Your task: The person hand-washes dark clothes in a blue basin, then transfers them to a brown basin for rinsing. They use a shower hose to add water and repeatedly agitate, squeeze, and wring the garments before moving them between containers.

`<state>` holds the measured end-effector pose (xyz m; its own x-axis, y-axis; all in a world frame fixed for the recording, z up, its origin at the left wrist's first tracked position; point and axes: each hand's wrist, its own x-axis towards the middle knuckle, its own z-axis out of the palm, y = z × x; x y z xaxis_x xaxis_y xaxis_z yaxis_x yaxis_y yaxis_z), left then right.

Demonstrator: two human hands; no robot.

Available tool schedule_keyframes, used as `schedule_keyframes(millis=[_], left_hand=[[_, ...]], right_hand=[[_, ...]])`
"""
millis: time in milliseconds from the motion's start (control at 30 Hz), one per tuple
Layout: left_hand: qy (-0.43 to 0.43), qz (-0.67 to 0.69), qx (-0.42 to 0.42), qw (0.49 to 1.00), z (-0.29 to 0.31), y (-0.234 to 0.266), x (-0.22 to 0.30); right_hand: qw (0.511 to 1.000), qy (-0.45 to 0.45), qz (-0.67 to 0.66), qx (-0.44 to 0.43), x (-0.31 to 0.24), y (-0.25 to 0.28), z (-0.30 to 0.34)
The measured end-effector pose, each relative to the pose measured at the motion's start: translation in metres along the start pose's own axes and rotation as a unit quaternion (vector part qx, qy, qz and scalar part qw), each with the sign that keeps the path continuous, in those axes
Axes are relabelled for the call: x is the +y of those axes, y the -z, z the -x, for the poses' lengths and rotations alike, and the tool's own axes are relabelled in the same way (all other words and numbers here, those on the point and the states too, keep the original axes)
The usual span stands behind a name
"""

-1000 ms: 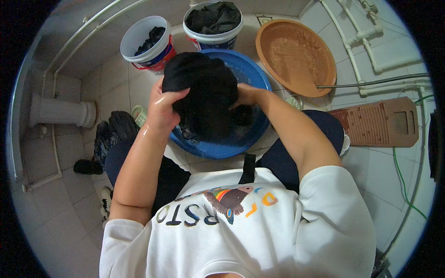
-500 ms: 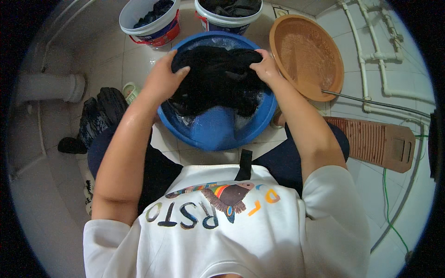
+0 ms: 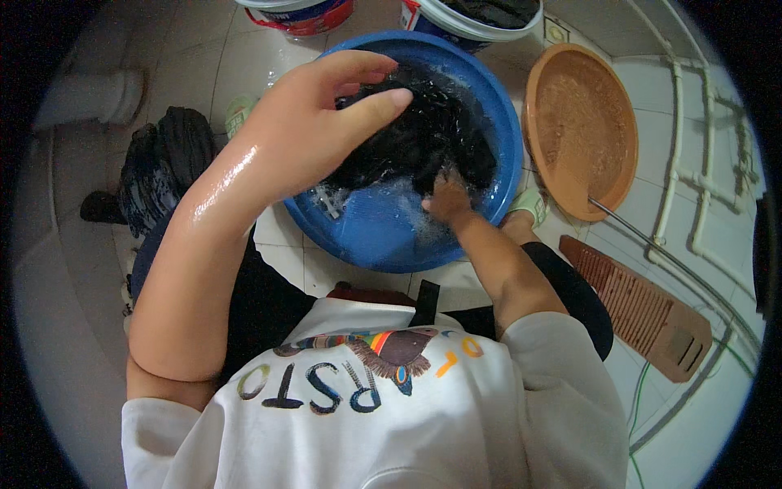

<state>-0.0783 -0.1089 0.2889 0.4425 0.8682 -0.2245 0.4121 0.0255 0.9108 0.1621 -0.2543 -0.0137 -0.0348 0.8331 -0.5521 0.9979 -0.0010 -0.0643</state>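
Observation:
A blue basin (image 3: 358, 240) stands on the floor between my legs, with foamy water inside. Wet black cloth (image 3: 456, 130) lies bunched in the water; its kind of garment does not show. My left hand (image 3: 326, 114) is raised over the basin's left side, wet and holding nothing, its thumb apart from the curved fingers. Part of the cloth is hidden behind it. Down at the near right side of the cloth, my right hand (image 3: 448, 200) dips into the water against it. Its fingertips are lost in the water and dark fabric.
Right of the basin leans a tan basin (image 3: 626, 155) of water with a hose (image 3: 643, 232) over its rim. A brown washboard (image 3: 639, 310) lies nearer. Two buckets (image 3: 301, 18) stand behind, dark clothes (image 3: 167, 159) sit at the left, and white pipes (image 3: 676, 130) run along the wall.
Both hands have let the spread cloth down into the water. My left hand has risen towards me, opened; my right has moved down into the basin. The view has shifted.

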Motion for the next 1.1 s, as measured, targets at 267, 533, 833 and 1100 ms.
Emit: schedule_keyframes(millis=[267,533,833,1100], left_hand=[[-0.018,-0.063,-0.033,0.997,0.000,-0.004,0.022],[-0.045,-0.013,-0.016,0.999,0.002,0.001,0.022],[-0.098,-0.044,-0.015,0.994,0.005,0.001,0.022],[-0.130,-0.060,0.034,0.989,0.008,0.019,0.018]], right_hand=[[0.997,-0.018,-0.061,0.038,0.060,0.026,-0.112],[0.909,-0.020,-0.414,-0.029,0.030,0.006,-0.047],[0.920,-0.002,-0.390,0.032,0.035,0.037,-0.044],[0.746,0.094,-0.638,0.164,-0.035,0.282,0.105]])
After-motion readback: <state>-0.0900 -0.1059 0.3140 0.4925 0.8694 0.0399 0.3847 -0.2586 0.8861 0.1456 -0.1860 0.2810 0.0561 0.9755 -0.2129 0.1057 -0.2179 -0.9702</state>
